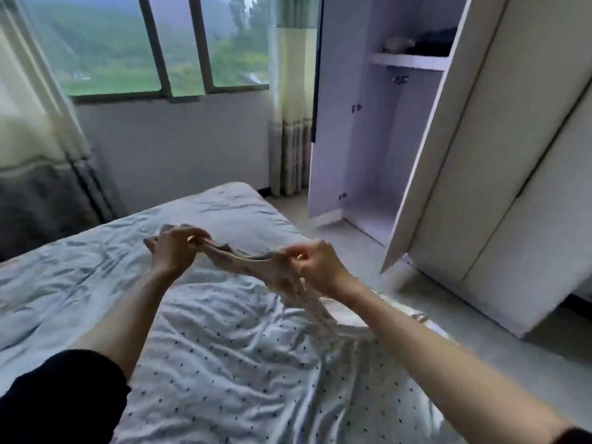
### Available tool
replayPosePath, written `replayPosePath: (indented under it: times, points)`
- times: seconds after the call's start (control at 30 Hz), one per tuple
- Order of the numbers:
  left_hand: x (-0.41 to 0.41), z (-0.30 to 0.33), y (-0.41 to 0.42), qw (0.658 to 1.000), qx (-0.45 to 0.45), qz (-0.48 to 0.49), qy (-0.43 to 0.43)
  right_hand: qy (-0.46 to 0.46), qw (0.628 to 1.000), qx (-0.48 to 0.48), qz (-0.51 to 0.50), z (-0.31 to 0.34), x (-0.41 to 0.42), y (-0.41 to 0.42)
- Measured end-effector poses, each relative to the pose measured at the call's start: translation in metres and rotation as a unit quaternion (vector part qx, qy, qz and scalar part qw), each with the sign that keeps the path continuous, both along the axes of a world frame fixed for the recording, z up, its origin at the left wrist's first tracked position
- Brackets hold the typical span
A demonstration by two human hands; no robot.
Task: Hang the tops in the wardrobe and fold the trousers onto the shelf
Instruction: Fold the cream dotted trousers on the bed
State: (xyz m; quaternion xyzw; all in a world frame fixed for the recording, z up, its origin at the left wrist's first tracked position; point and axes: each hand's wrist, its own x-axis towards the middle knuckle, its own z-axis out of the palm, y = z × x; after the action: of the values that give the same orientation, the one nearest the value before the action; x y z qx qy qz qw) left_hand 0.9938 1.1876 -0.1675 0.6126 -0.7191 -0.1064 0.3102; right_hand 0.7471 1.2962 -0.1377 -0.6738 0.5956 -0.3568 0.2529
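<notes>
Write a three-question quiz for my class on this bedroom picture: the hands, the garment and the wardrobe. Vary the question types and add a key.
1. True or false: the left hand and the right hand each pinch the dotted garment.
2. Multiple choice: where does most of the garment lie? A) on the bed B) on the wardrobe shelf C) on the floor
3. Fill in: the wardrobe door stands ____.

Key
1. True; both hands hold its upper edge lifted between them.
2. A; only the top is raised, the rest is spread over the sheet.
3. Open; the inside shows, with dark items already on the shelf.
</notes>
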Motion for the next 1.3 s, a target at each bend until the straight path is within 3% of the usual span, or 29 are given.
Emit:
replayPosePath:
  times: [0.17, 0.37, 0.53, 0.6, 0.7, 0.8, 0.93, 1.0, 1.2, 1.3]
  points:
    - [0.110, -0.085, 0.064, 0.986, 0.102, 0.127, -0.019, 0.102, 0.973, 0.082, 0.188, -0.076, 0.106, 0.021]
    - [0.162, -0.125, 0.100, 0.968, 0.112, 0.201, -0.103, 0.135, 0.944, 0.108, 0.280, -0.114, 0.162, 0.022]
    - [0.185, -0.149, 0.122, 0.958, 0.097, 0.255, -0.087, 0.078, 0.921, 0.136, 0.357, -0.148, 0.195, 0.029]
    - [0.185, -0.169, 0.135, 0.954, 0.104, 0.266, -0.089, 0.102, 0.909, 0.164, 0.369, -0.168, 0.205, 0.031]
    - [0.178, -0.215, 0.155, 0.936, 0.201, 0.273, -0.097, 0.183, 0.856, 0.249, 0.415, -0.209, 0.211, 0.034]
    - [0.168, -0.255, 0.173, 0.905, 0.325, 0.269, -0.047, 0.222, 0.810, 0.310, 0.445, -0.244, 0.204, 0.040]
    - [0.149, -0.275, 0.185, 0.880, 0.367, 0.288, 0.094, 0.218, 0.828, 0.309, 0.415, -0.265, 0.185, 0.029]
    - [0.140, -0.279, 0.181, 0.877, 0.362, 0.296, 0.111, 0.220, 0.849, 0.276, 0.394, -0.270, 0.178, 0.007]
    - [0.124, -0.286, 0.107, 0.928, 0.260, 0.267, -0.017, 0.262, 0.910, 0.127, 0.296, -0.290, 0.155, -0.116]
    - [0.106, -0.300, 0.055, 0.938, 0.254, 0.229, -0.049, 0.330, 0.895, 0.097, 0.285, -0.313, 0.142, -0.184]
